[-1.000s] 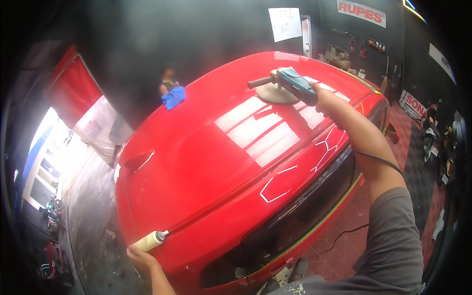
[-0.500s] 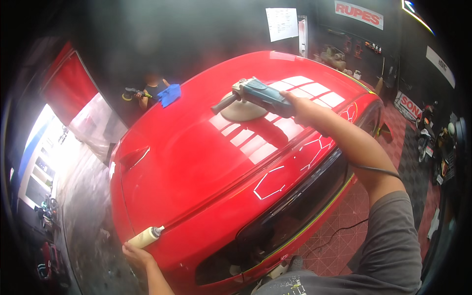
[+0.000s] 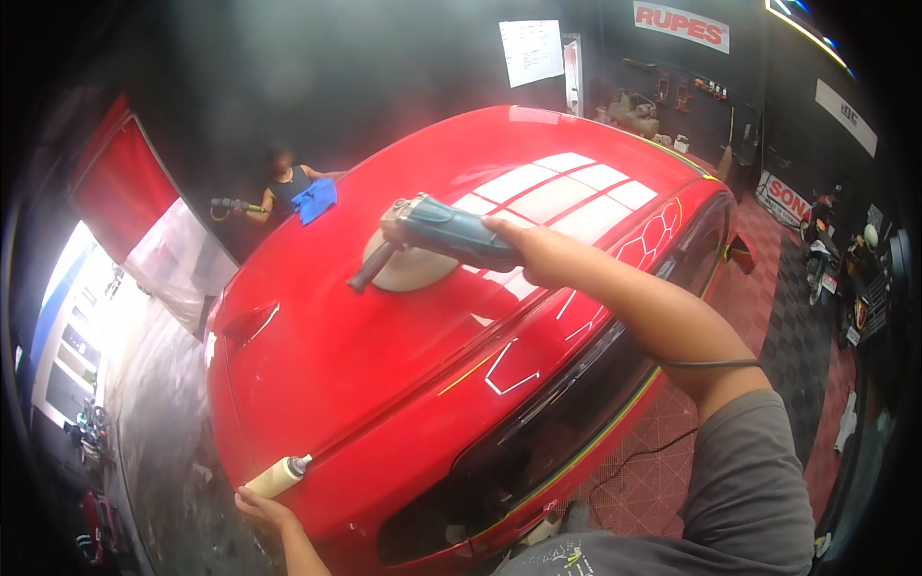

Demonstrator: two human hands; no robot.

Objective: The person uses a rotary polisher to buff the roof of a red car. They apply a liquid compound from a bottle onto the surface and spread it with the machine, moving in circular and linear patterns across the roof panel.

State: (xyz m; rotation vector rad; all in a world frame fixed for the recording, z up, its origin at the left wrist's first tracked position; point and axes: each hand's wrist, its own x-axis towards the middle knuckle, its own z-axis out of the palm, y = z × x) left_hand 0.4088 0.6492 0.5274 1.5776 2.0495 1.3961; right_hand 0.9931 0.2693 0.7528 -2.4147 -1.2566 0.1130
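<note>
My right hand [image 3: 526, 253] is wrapped round the rear body of a teal rotary polisher [image 3: 451, 231], held at arm's length over the red car roof [image 3: 317, 360]. Its round pale pad [image 3: 415, 272] lies against the paint, and the dark side handle sticks out toward the near left with no hand on it. At the lower left, my left hand [image 3: 267, 511] grips a cream squeeze bottle [image 3: 277, 478] with a pale nozzle. The bottle is tilted, nozzle up and to the right, by the rear corner of the roof.
Across the car a co-worker [image 3: 286, 180] holds another polisher [image 3: 236, 205], beside a blue cloth [image 3: 313, 200] on the roof edge. The polisher's cord [image 3: 706, 364] passes over my right forearm. A shark-fin antenna [image 3: 252, 324] rises from the roof. Motorcycles [image 3: 826, 252] stand at the right.
My right hand has moved the polisher left and slightly nearer across the roof. The left hand still holds the bottle. Across the car, the co-worker has shifted and shows more clearly.
</note>
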